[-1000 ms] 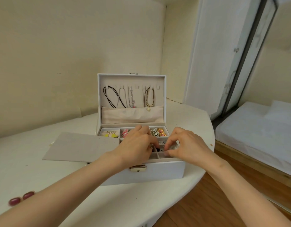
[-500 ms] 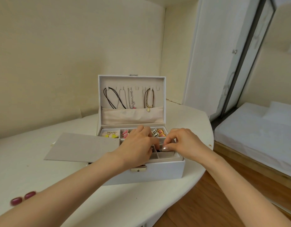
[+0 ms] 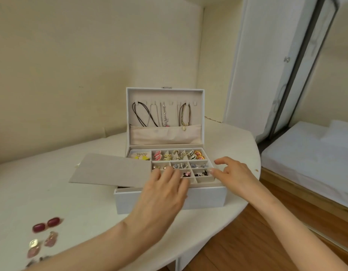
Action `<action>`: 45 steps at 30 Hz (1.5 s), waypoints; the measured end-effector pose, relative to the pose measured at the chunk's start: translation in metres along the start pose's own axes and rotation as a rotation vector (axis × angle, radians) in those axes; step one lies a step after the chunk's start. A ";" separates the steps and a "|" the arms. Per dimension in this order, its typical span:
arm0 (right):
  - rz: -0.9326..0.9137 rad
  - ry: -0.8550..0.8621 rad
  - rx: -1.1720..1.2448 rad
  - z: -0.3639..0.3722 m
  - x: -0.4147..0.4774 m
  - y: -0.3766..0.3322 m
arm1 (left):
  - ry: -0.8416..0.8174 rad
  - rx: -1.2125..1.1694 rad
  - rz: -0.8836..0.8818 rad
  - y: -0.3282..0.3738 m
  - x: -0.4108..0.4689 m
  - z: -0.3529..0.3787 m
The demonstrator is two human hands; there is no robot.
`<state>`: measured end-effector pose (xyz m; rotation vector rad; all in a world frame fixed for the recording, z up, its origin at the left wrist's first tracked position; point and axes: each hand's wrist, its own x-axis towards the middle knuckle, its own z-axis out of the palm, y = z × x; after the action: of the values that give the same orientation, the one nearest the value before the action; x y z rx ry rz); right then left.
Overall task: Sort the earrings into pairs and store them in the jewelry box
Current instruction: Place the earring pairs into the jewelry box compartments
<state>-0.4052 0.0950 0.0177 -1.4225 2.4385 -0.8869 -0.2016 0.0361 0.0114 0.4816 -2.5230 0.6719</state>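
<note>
The white fabric jewelry box (image 3: 206, 198) holds many stored pairs (image 3: 178, 155); dark red oval earrings (image 3: 46, 224) and pink earrings (image 3: 51, 238) remain at the table's (image 3: 75, 204) front-left edge. Left grip (image 3: 163, 190) and right grip (image 3: 233, 173) are open, empty.

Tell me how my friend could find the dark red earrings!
Start at the white table and look left of the open jewelry box, near the table's front edge. Loose earrings lie there, and the dark red earrings are the pair farthest back. They are glossy deep-red ovals lying end to end, while the pale pink earrings beside them are much lighter.
</note>
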 end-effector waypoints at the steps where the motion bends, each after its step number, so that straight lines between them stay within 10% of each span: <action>1: 0.019 -0.023 -0.012 0.001 -0.001 -0.001 | -0.018 0.053 -0.002 0.006 -0.005 -0.001; 28: -0.052 0.060 -0.069 0.063 0.018 -0.077 | -0.139 0.169 -0.208 -0.065 -0.045 0.001; 35: -0.318 0.417 -0.146 0.068 -0.017 -0.101 | 0.013 -0.076 -0.223 -0.061 -0.069 -0.017; 45: -0.679 -0.198 0.127 0.114 -0.071 -0.143 | -0.175 -0.304 -0.420 -0.105 -0.137 -0.047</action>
<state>-0.2136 0.0566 -0.0012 -2.2061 1.7246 -0.9317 -0.0261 0.0037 0.0129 0.9515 -2.5016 0.0904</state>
